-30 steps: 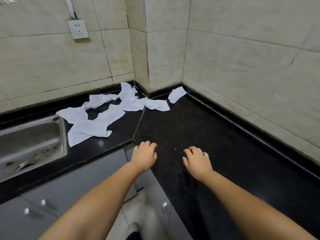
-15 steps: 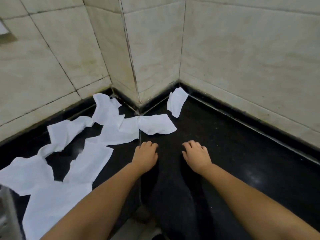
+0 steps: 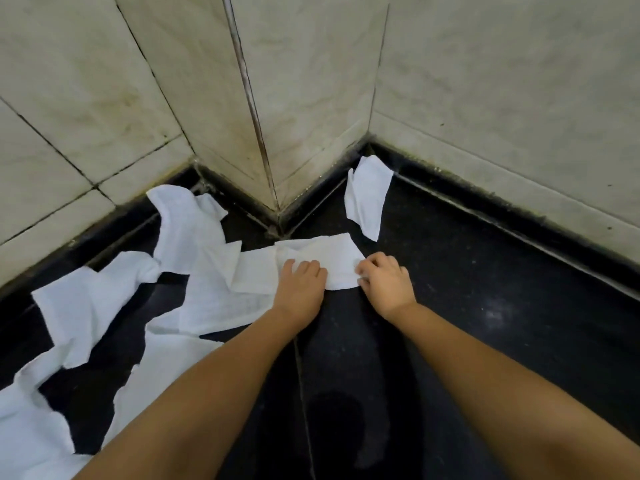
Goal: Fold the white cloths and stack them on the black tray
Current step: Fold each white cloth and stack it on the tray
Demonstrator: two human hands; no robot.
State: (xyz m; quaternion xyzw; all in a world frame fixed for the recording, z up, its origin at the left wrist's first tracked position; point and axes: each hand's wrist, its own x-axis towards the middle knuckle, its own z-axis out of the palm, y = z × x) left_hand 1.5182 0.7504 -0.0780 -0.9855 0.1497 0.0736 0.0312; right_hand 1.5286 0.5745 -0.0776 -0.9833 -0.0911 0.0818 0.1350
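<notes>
Hands have finally landed on a cloth. Half a second back both were hanging over bare black tabletop point(image 3: 485, 271), short of the pile; now the left hand point(image 3: 302, 284) lies flat with fingers spread on the near left edge of the nearest white cloth point(image 3: 322, 252), and the right hand point(image 3: 386, 280) has its curled fingertips on that cloth's right edge. Can't really tell if that right grip has pinched the fabric or is only pressing on it; the left grip holds nothing, it's just pinning.

So my guess is the first fold is about to start, nothing folded yet. The rest of the white cloths point(image 3: 207, 271) sprawl off to the left of the left hand, overlapping, and one small cloth point(image 3: 367, 195) sits alone beyond the right hand, near the tiled wall point(image 3: 485, 81). No black tray in sight, so stacking is a way off.
</notes>
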